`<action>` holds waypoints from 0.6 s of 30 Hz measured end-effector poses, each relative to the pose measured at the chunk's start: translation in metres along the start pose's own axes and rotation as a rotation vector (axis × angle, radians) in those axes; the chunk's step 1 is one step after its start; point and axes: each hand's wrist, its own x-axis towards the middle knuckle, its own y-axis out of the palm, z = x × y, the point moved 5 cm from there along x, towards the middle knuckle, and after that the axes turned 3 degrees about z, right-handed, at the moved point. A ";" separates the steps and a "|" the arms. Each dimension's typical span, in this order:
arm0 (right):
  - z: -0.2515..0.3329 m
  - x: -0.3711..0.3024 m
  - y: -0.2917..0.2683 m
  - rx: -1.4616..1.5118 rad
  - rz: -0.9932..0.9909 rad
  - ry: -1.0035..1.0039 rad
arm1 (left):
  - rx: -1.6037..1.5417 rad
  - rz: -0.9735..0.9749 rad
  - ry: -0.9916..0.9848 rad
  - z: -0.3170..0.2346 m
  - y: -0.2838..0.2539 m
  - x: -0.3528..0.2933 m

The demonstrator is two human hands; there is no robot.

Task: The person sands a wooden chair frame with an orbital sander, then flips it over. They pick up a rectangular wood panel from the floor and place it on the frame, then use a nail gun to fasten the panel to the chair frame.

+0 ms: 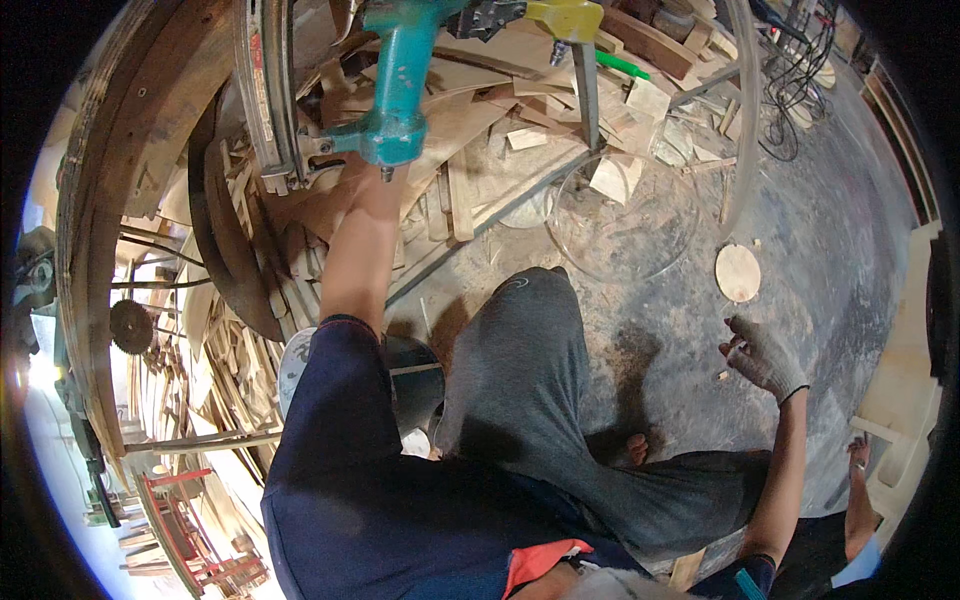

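My right hand [765, 362], in a pale grey glove with dark fingertips, hangs just below a round, light wooden disc [738, 274] on the grey floor. Its fingers are apart, slightly bent, with nothing visible between them. My left forearm [358, 255] reaches forward and passes behind a teal nail gun [397, 95] with a long metal magazine [268, 100]. That tool hides my left hand, so its fingers and any hold cannot be seen. To the right of the teal tool is a yellow tool [568, 22], cut off by the top edge.
Wood offcuts [530, 138] and thin sheets lie ahead behind a metal bar [480, 222]. A clear hose [740, 150] loops down at the right, near black cables [798, 80]. Curved wooden boards [140, 110] rise at the left. Another person's hand [858, 452] shows at the lower right.
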 end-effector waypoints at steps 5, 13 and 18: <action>-0.004 -0.005 -0.003 -0.024 0.028 0.033 | -0.033 0.052 -0.003 -0.030 0.033 0.005; 0.000 -0.001 -0.001 0.028 -0.005 -0.048 | -0.179 0.107 0.001 -0.073 0.113 -0.027; 0.002 -0.001 -0.003 0.040 0.063 0.001 | -0.510 0.002 -0.186 -0.056 0.160 -0.070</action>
